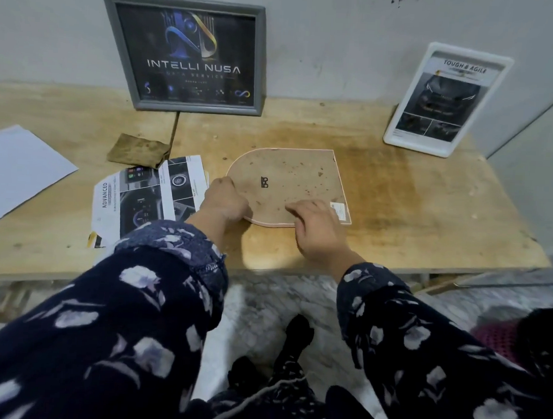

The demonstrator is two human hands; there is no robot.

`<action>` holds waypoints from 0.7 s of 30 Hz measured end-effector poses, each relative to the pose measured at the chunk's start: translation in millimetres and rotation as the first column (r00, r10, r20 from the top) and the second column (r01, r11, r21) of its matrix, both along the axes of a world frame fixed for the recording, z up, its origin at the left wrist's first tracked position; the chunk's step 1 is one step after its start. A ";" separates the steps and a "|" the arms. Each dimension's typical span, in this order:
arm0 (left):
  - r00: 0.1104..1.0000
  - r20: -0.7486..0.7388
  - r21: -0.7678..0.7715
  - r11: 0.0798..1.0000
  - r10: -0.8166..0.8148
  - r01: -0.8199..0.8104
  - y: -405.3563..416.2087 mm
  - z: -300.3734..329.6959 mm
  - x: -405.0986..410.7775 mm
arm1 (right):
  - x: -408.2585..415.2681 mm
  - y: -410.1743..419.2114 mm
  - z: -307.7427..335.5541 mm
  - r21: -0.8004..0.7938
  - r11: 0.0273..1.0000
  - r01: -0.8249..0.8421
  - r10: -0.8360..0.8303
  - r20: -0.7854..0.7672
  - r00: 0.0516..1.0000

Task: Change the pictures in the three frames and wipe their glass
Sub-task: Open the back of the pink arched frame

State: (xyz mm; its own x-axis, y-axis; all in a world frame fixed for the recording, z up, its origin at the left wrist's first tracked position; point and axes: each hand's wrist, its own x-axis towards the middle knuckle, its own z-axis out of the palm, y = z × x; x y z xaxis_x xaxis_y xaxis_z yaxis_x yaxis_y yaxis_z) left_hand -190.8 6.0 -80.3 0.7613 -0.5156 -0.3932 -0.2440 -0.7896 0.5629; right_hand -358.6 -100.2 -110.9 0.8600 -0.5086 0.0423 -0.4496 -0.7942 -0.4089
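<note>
An arch-shaped pink frame (289,181) lies face down on the wooden table (412,216), its brown backing board up. My left hand (226,200) grips its rounded left edge with curled fingers. Flat on the backing near the lower edge rests my right hand (316,227), fingers pressing down. A grey frame (187,54) with a dark "INTELLI NUSA" picture leans on the wall at the back. Further right, a white frame (447,99) with a car picture stands upright. A brown cloth (137,150) lies left of the pink frame.
A printed car leaflet (144,192) lies cut to shape just left of my left hand. White paper sheets (18,167) sit at the table's left end. The table's front edge runs just under my wrists; tiled floor shows below.
</note>
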 end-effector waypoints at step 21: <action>0.934 -0.015 0.140 0.925 0.358 -0.352 -46.4 -2.2 -1.2 | -0.6 -94.3 27.6 0.236 0.936 0.260 -0.117 -0.486 0.866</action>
